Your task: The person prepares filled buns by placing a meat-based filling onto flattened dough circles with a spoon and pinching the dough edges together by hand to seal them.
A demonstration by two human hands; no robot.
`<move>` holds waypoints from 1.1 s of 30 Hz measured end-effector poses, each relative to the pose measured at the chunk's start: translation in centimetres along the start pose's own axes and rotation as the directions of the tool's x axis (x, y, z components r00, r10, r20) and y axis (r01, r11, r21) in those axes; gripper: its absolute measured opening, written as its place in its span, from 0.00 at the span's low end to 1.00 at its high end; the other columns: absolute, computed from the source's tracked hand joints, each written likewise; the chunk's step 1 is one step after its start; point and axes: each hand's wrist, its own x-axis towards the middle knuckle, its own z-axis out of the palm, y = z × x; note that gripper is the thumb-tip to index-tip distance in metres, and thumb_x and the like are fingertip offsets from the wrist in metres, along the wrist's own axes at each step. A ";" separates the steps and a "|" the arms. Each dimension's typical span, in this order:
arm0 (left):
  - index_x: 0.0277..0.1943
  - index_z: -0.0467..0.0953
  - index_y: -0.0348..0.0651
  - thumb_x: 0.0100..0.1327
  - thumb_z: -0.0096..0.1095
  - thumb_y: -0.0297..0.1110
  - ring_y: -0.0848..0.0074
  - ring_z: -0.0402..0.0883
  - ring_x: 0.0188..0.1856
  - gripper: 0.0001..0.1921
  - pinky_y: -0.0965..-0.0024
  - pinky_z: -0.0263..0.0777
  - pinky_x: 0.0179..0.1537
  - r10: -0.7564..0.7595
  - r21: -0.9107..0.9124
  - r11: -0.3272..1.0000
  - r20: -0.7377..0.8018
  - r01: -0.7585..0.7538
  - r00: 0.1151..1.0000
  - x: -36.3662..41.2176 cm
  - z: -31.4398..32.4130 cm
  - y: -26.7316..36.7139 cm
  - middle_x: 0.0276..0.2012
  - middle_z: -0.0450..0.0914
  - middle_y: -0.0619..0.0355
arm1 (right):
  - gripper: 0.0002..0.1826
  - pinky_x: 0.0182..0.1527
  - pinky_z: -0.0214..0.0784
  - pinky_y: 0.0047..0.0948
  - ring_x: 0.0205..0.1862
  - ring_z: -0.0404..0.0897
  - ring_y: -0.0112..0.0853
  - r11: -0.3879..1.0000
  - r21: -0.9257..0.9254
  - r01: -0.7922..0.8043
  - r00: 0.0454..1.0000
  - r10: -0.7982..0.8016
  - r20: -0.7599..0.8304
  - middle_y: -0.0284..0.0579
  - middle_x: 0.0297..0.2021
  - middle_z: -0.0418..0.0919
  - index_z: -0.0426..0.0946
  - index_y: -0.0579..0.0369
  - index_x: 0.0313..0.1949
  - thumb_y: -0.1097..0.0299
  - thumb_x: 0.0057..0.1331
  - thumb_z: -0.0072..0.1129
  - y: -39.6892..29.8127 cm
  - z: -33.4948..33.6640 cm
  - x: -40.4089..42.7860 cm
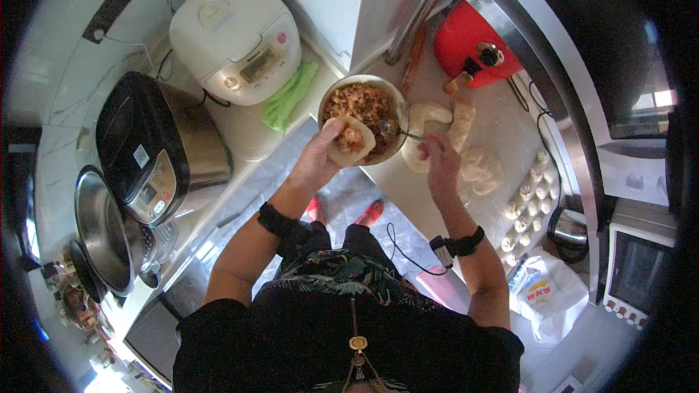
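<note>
My left hand (pixel 322 155) holds a round dough wrapper (pixel 350 157) with a mound of chopped filling (pixel 352 139) at its middle, over the near left rim of a metal bowl (pixel 403 99). More chopped filling (pixel 360 99) lies in the bowl. In my right hand (pixel 440 161), at the bowl's right side, is the handle of a metal spoon (pixel 409 135); its head rests in the filling. Right of the bowl, pieces of dough (pixel 464 120) lie on the counter, partly behind my right hand. Several small shaped dough pieces (pixel 532 191) stand in rows farther right.
A white rice cooker (pixel 235 38) and a green cloth (pixel 289 95) are at the back left, a black and steel cooker (pixel 158 147) at the left. Behind the dough stands a red appliance (pixel 475 43). A white plastic bag (pixel 549 289) sits at the lower right.
</note>
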 end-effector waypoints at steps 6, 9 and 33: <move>0.53 0.66 0.42 0.63 0.59 0.45 0.70 0.79 0.42 0.22 0.65 0.80 0.37 0.063 0.242 0.969 -0.051 -0.049 0.997 0.0 -0.6 0.2 0.45 0.76 0.56 | 0.12 0.34 0.70 0.25 0.30 0.76 0.28 0.944 -0.320 -0.085 0.982 0.133 0.131 0.47 0.32 0.77 0.73 0.63 0.43 0.66 0.68 0.47 1.0 1.6 1.2; 0.56 0.64 0.41 0.65 0.54 0.49 0.67 0.79 0.45 0.24 0.63 0.80 0.38 0.006 0.083 0.997 -0.109 0.003 0.994 0.1 0.2 0.2 0.47 0.75 0.53 | 0.12 0.35 0.70 0.26 0.32 0.77 0.31 0.956 -0.264 -0.131 0.981 0.164 0.107 0.50 0.34 0.76 0.72 0.63 0.44 0.67 0.66 0.51 2.1 1.0 1.6; 0.52 0.71 0.40 0.57 0.66 0.33 0.67 0.82 0.41 0.20 0.65 0.81 0.32 -0.156 0.281 0.950 0.046 0.137 0.987 -0.8 2.8 -1.2 0.43 0.79 0.53 | 0.13 0.37 0.68 0.22 0.31 0.75 0.22 0.983 -0.185 -0.021 0.979 0.057 0.194 0.38 0.29 0.79 0.80 0.59 0.38 0.63 0.59 0.63 -4.3 1.8 -0.9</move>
